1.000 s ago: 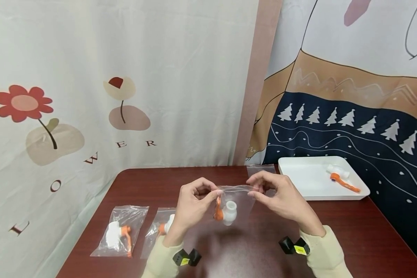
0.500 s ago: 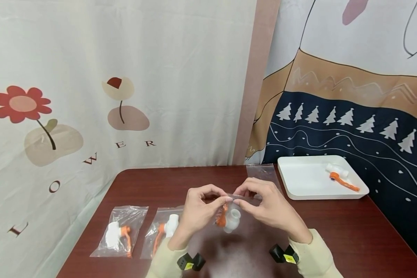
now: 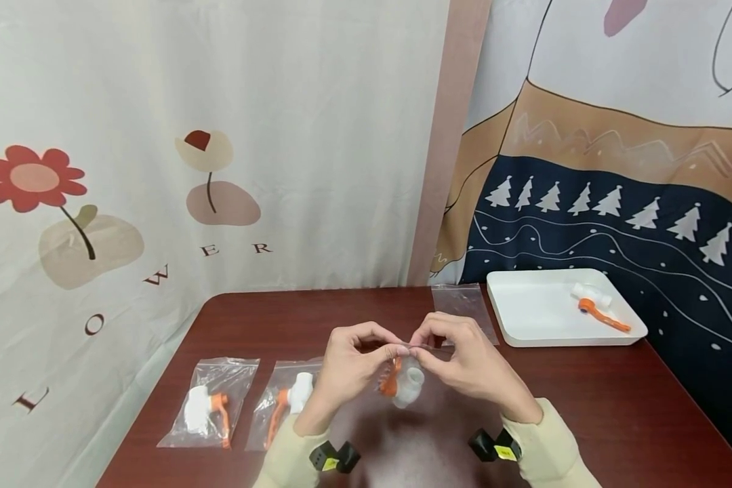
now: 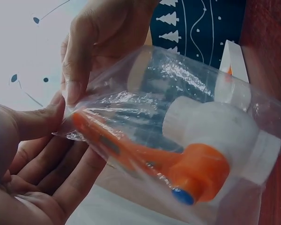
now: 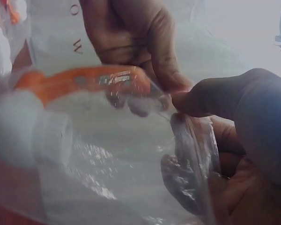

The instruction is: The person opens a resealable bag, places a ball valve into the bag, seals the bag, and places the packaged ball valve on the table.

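A clear zip bag [image 4: 131, 110] hangs between my two hands above the table. Inside it is a white plastic ball valve [image 4: 220, 124] with an orange handle [image 4: 126, 150] and a blue spot at the handle's hub. My left hand [image 3: 356, 362] pinches the bag's top edge between thumb and forefinger. Right beside it, my right hand [image 3: 463, 359] pinches the same edge, the thumb tips of both hands nearly touching. In the right wrist view the orange handle [image 5: 98, 79] reaches up close to the bag's mouth. Whether the seal is closed there cannot be made out.
Two bagged valves lie at the left: one bagged valve [image 3: 204, 410], and another bagged valve [image 3: 293, 396] partly behind my left forearm. A flat clear bag [image 3: 460, 301] lies at the back. Beside it a white tray [image 3: 531, 312] holds a loose valve [image 3: 594, 305].
My right hand has moved left along the bag's edge until it meets my left hand. The bag's top, stretched between them before, is now gathered. Over the last half second the hands barely move.
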Available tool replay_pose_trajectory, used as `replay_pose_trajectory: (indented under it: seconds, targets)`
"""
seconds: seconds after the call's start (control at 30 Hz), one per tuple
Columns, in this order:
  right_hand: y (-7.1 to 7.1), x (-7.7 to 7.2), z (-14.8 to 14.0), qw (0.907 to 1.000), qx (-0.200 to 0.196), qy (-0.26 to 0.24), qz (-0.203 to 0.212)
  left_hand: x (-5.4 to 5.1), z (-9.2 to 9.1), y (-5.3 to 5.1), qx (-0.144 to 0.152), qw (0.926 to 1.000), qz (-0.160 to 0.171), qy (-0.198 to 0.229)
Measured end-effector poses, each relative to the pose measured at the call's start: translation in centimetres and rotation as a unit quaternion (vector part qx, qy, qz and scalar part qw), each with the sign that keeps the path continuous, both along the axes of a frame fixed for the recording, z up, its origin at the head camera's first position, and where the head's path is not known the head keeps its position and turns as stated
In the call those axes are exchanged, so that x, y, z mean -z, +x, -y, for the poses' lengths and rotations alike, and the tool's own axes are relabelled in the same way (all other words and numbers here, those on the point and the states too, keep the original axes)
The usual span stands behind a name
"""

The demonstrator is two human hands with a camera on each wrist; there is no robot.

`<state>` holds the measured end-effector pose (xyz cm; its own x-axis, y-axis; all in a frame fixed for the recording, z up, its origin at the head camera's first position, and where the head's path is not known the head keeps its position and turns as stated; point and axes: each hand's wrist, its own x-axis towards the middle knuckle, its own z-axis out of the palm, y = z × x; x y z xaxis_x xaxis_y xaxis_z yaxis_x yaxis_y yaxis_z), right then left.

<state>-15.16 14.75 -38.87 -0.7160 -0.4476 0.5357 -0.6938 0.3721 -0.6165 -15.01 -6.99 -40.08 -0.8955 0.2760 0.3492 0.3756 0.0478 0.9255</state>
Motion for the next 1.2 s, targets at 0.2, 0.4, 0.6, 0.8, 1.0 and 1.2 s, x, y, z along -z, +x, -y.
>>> replay_pose_trajectory:
  seconds: [0.2, 0.4, 0.6, 0.8, 1.0, 1.2]
  targets:
    - [-0.01, -0.02, 0.05, 1.0000, 0.004, -0.003, 0.007, 0.13, -0.14, -0.10, 0.019, 0.9997, -0.004, -0.012]
    - [0.11, -0.22, -0.17, 0.9990, 0.000, 0.008, 0.045, 0.16, -0.35, 0.16, -0.003, 0.9996, -0.028, -0.008]
    - [-0.02, -0.25, -0.61, 0.9985, -0.010, 0.011, 0.052, 0.29, -0.04, 0.16, 0.022, 0.9980, -0.051, 0.029]
    - [-0.29, -0.22, -0.73, 0.9989, -0.021, -0.006, 0.042, 0.26, 0.07, 0.01, 0.040, 0.9977, -0.042, 0.034]
    - [-0.26, -0.28, -0.70, 0.9991, -0.028, -0.023, 0.021, 0.40, -0.25, -0.17, 0.059, 0.9973, -0.041, 0.014]
    - [-0.28, -0.16, -0.75, 0.9983, -0.030, -0.017, 0.046, 0.54, -0.38, -0.14, 0.036, 0.9961, -0.080, 0.010]
